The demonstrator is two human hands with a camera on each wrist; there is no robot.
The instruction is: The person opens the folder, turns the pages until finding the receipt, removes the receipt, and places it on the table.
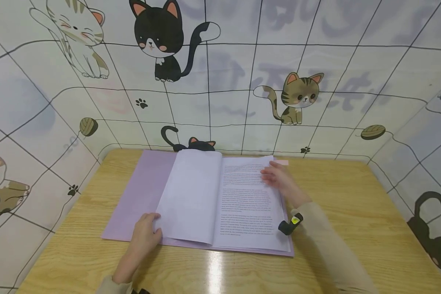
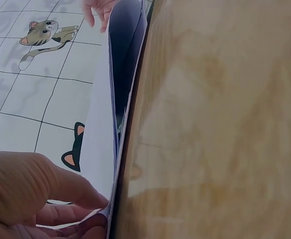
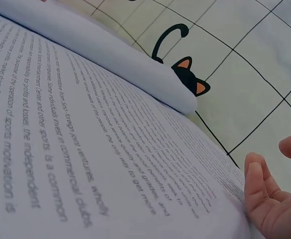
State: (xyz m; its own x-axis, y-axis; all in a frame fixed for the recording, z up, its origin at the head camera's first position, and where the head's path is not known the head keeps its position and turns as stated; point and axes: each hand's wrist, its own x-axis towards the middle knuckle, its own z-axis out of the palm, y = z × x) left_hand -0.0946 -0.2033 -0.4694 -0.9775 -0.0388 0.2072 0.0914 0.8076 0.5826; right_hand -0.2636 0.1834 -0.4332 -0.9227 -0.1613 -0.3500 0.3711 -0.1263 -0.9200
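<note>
Lilac folder, one, lying open in the middle of the wooden surface, near and far edges running roughly left to right. Contents: white sheets, the printed page uppermost at right, black text in paragraphs; the turned page at left, pale, its outer edge over the left cover. Left hand: at the near left edge of the turned page, pinching it between thumb and fingers. Right hand: at the printed page's far right corner, fingers and thumb apart; contact with the paper cannot be told. Pale pink tab: beside that corner. Backdrop: white, black-gridded, cat figures.
</note>
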